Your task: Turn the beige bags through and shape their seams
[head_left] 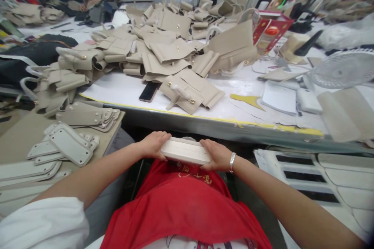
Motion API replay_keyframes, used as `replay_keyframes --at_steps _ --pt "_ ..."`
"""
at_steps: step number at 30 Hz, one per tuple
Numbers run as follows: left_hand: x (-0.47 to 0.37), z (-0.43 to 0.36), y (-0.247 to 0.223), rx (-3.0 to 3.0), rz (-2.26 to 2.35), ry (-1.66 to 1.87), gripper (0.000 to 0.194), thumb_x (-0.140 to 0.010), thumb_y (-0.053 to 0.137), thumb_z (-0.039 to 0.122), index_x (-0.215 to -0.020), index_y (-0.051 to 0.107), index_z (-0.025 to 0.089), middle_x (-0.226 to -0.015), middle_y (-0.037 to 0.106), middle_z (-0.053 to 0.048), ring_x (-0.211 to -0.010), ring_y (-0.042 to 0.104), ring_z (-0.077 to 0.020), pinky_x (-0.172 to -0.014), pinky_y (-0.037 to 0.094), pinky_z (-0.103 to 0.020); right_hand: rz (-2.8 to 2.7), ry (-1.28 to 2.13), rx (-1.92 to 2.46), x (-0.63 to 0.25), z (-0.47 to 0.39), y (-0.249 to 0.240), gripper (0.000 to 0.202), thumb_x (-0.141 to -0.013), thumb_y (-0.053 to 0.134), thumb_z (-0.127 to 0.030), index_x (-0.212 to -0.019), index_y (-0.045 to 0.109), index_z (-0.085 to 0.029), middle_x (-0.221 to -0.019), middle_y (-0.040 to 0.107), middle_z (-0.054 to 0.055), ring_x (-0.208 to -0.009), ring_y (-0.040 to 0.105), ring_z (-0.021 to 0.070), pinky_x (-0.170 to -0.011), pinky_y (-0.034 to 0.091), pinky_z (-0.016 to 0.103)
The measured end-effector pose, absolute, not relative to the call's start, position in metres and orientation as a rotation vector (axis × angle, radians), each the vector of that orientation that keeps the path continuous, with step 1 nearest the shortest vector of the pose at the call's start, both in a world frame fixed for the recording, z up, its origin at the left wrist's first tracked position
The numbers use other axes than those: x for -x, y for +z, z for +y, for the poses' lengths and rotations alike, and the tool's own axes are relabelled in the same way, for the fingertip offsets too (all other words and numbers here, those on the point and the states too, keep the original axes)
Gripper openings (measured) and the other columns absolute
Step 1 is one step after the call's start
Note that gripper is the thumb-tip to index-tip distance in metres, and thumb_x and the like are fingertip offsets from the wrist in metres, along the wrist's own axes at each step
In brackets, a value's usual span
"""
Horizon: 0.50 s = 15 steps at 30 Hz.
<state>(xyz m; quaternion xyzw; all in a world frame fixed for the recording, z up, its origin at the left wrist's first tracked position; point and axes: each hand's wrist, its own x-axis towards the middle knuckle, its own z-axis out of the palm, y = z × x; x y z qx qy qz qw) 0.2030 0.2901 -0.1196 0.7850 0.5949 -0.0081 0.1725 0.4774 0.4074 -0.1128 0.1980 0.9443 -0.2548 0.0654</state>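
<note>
Between my two hands, over the red apron point(187, 202), is a pale cream oblong piece point(185, 151) with a lengthwise crease; its exact kind I cannot make out. My left hand point(154, 144) is closed on its left end. The other end sits in the grip of my right hand point(216, 155), which has a bracelet at the wrist. Straight ahead on the table lies a beige bag part point(191, 89) with gold fittings and a wrapped handle. A dark phone point(149, 92) rests just left of it.
A big heap of beige bag parts point(169, 27) covers the table's back. Cream strips with rivets point(71, 144) are stacked at left. A yellow template point(247, 100), a white pad point(279, 97) and a round fan guard point(344, 68) lie at right. A slotted white rack point(304, 177) stands right of me.
</note>
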Motion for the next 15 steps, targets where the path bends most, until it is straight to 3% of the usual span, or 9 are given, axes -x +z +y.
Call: replay_keyframes --at_steps 4,10,15 --pt "-0.186 0.284 -0.122 -2.187 1.634 0.100 0.086 -0.054 0.071 0.045 -0.126 0.035 0.013 -0.125 0.042 -0.014 -0.112 0.042 -0.0270 -0.094 0.035 -0.033 2.855 -0.796 -0.606 -0.477 0.410 -0.119 0.084 -0.054 0.068 -0.048 -0.122 0.040 -0.007 -0.109 0.052 0.017 -0.096 0.052 0.0274 -0.086 0.042 0.038" --pt "-0.178 0.289 -0.116 -2.157 1.634 0.099 0.077 -0.051 0.074 0.040 -0.117 0.043 0.012 -0.107 0.050 -0.012 -0.097 0.050 -0.0261 -0.086 0.040 -0.034 2.865 -0.837 -0.589 -0.477 0.417 -0.126 0.085 -0.055 0.067 -0.049 -0.125 0.041 -0.010 -0.116 0.052 0.017 -0.103 0.052 0.0291 -0.090 0.041 0.041" --pt "-0.175 0.287 -0.108 -2.187 1.583 0.066 0.081 -0.055 0.073 0.044 -0.121 0.043 0.010 -0.110 0.051 -0.015 -0.099 0.050 -0.0276 -0.089 0.039 -0.034 2.941 -0.742 -0.530 -0.484 0.420 -0.142 0.078 -0.063 0.061 -0.053 -0.130 0.036 -0.020 -0.118 0.053 0.016 -0.105 0.054 0.0303 -0.090 0.045 0.040"
